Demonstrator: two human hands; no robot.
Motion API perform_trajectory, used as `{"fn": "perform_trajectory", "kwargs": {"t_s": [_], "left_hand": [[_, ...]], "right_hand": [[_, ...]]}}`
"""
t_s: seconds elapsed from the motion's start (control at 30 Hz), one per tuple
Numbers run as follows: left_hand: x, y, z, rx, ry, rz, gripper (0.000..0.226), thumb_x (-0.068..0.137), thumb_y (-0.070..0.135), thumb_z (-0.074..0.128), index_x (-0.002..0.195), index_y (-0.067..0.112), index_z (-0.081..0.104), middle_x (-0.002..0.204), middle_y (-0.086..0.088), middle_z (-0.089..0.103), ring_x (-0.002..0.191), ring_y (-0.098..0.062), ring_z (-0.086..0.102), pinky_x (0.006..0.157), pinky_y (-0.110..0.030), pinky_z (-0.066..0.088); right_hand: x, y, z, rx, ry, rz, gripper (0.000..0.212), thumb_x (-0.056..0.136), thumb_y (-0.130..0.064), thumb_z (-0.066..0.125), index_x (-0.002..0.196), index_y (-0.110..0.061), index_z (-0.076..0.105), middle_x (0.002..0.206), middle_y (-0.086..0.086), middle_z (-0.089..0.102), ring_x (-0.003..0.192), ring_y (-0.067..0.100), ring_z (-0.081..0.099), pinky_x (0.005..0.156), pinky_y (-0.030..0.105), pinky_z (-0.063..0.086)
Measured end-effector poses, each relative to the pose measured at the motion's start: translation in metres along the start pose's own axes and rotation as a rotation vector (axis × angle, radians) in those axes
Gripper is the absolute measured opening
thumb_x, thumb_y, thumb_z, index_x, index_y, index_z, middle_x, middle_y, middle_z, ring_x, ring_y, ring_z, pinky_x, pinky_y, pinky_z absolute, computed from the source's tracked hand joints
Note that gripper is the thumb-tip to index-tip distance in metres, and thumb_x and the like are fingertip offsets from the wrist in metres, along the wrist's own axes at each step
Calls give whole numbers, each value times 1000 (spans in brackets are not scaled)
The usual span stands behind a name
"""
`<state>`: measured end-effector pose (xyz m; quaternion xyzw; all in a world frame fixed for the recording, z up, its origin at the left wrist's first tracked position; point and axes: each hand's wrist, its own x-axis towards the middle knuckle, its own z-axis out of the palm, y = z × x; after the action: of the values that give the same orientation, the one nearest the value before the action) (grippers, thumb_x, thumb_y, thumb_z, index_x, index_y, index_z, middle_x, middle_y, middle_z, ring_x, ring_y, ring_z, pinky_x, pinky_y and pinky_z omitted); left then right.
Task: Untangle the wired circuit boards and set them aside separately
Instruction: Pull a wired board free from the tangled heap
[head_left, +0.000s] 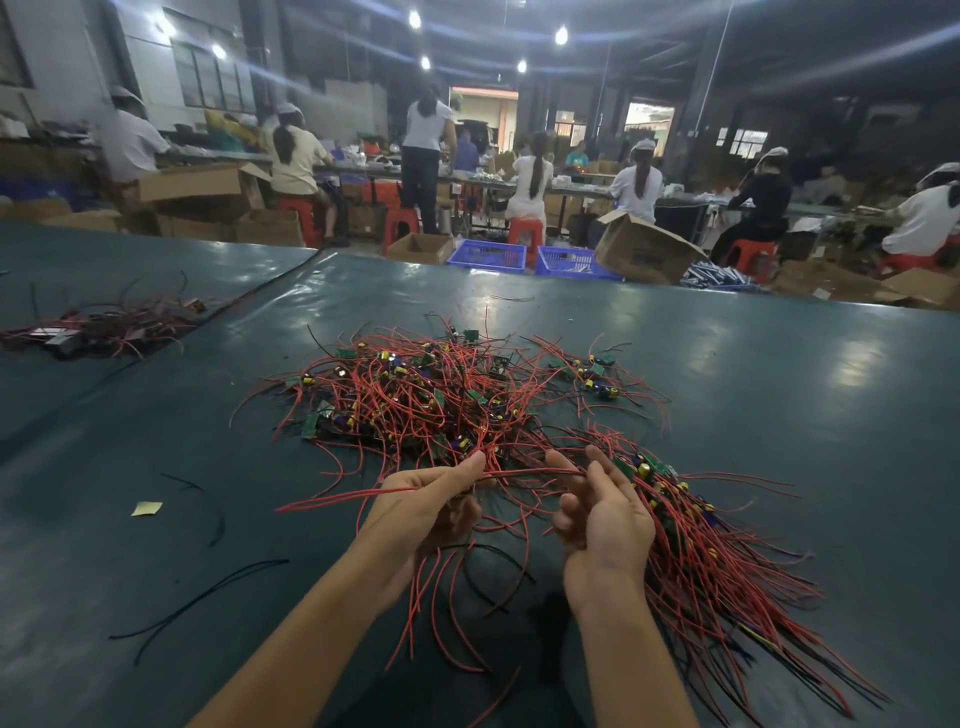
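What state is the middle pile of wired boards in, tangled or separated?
Tangled: in the middle pile red wires cross and loop over each other, boards caught among them.

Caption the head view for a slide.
Left hand and right hand hold a red wire between them by the tangled pile of wired circuit boards on a green table.

Two bare forearms enter from the lower edge of the frame, one at lower centre-left and one at lower centre-right. Both are uncovered along their full visible length, from the frame edge up to the wrists. Each ends in a bare hand: the left hand (431, 499) just left of the frame's centre, the right hand (602, 514) just right of it. Fingers are slender, and the right palm shows its creases.
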<state>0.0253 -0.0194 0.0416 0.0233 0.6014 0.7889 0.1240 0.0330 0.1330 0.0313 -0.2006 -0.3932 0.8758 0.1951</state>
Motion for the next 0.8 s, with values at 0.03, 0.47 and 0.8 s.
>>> {"fn": "perform_trajectory", "kwargs": {"t_s": [0.03,0.47,0.8], "left_hand": [[1,1,-1,-63,-8,-17,31,64,40,77,71,10,76,62,-6,63,49,-11,57,49,-18,48],[8,-2,-5,-344,69,97,28,73,20,66,98,8,71,75,2,65,55,-5,57,51,-16,50],[13,1,-18,-674,67,42,24,73,29,68,89,13,65,77,1,67,61,-7,62,53,-18,52]], "right_hand": [[0,0,0,-2,6,-16,19,101,-9,49,95,-15,65,78,17,75,37,8,45,35,17,32],[-7,0,4,-22,-38,-87,15,98,-9,56,101,-13,70,88,9,77,41,9,51,37,17,40],[-11,-2,-1,105,-249,-12,51,98,-58,35,121,-21,61,100,17,75,47,12,53,42,21,43]]}}
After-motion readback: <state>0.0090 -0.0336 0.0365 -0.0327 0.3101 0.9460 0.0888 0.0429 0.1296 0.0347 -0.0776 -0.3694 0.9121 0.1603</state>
